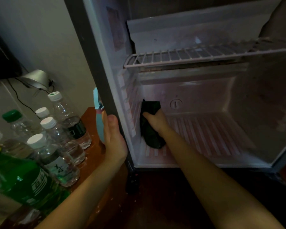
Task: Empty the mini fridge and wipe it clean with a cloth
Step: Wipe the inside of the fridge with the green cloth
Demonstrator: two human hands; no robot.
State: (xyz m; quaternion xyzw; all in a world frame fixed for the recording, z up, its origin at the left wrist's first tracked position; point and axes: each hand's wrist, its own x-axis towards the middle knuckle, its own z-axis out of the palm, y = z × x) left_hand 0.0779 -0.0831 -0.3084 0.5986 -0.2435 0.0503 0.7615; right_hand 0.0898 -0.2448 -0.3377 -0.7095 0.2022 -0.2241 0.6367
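Now at the bare mini fridge [262,104], cloth in.
Gripping dark cloth [151,134] in curled right hand [156,121], low against left inner wall; pressing left hand [113,139] flat on outer side (water bottles [63,129] out on bench [91,156]).

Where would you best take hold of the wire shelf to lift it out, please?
Probably take the wire shelf by its front rail, near the middle, coming straight in through the open front of the fridge. That rail faces outward, bare across its width, while the side walls hem in both ends.
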